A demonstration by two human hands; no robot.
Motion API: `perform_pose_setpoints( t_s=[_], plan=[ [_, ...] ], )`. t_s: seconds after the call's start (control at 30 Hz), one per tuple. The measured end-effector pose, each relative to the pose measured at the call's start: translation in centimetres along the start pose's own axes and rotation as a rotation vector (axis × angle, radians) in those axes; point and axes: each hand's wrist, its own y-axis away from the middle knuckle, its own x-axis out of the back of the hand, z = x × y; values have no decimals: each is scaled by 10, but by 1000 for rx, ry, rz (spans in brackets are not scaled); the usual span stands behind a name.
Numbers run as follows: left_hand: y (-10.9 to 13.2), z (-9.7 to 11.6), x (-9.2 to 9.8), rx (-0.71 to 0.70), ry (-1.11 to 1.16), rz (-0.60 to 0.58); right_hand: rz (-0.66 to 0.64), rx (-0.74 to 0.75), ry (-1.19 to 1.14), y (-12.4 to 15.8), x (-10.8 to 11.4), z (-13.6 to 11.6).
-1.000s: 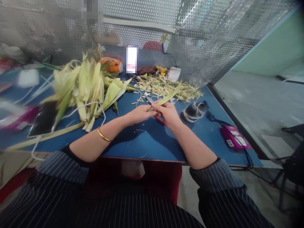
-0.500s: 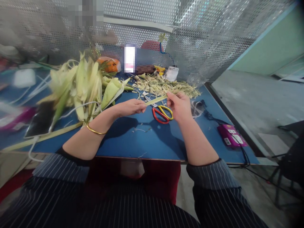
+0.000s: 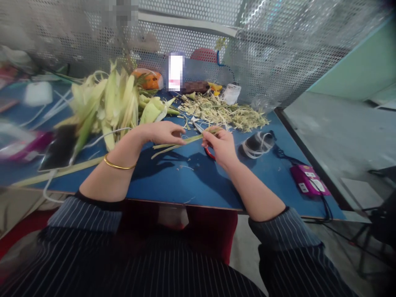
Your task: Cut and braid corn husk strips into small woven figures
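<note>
A thin pale green husk strip (image 3: pixel 179 143) is stretched low over the blue table (image 3: pixel 185 181), between both hands. My left hand (image 3: pixel 162 133) pinches it near its middle, thumb and fingers closed. My right hand (image 3: pixel 219 145) pinches its right end, fingers curled. The strip's loose end trails to the left, below my left hand. Red-handled scissors (image 3: pixel 209 153) lie on the table just under my right hand, mostly hidden by it.
A big heap of corn husks (image 3: pixel 111 103) lies at left, with a phone (image 3: pixel 58 150) and white cable beside it. Shredded husk scraps (image 3: pixel 225 113) pile up at the back. A tape roll (image 3: pixel 256 144) and a pink device (image 3: pixel 309 181) sit to the right. Perforated metal screens stand behind.
The hands have come closer together and lower. The strip now sags toward the table, its end trailing left. My right hand now covers the scissors that lay in plain sight.
</note>
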Motion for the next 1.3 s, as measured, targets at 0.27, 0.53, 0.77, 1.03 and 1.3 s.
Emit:
perform_pose_setpoints(
  t_s=[0.27, 0.53, 0.77, 1.03, 1.3],
  plan=[
    [-24, 32, -71, -37, 487, 315, -13, 47, 86, 5, -7, 5],
    [-18, 31, -65, -70, 288, 366, -31, 47, -14, 4, -3, -1],
    [-18, 29, -59, -116, 230, 309, -56, 10, -87, 2, 0, 1],
    [-19, 23, -58, -95, 143, 362, -20, 1, 83, -3, 9, -7],
    [-27, 5, -52, 11, 300, 475, -186, -30, 1582, -8, 35, -24]
  ],
)
